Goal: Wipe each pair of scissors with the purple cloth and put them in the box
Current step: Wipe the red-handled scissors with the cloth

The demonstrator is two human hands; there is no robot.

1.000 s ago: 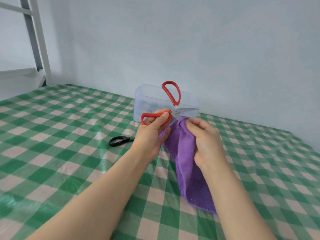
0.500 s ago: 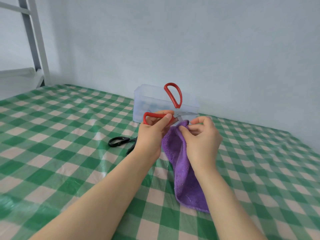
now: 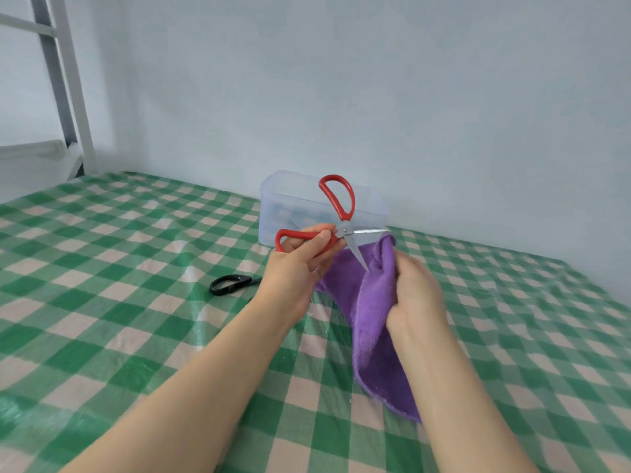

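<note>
Right hand, gripping purple cloth, has drawn back from pivot toward blade tips of red scissors, left hand gripping one handle; wipe likely nearly finished, box beyond them next.

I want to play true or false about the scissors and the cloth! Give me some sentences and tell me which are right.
1. The left hand holds the red scissors. True.
2. The red scissors' blades are shut together. False: they are spread open.
3. The black scissors are in the box. False: they lie on the checked tablecloth.
4. The right hand holds the purple cloth. True.
</note>
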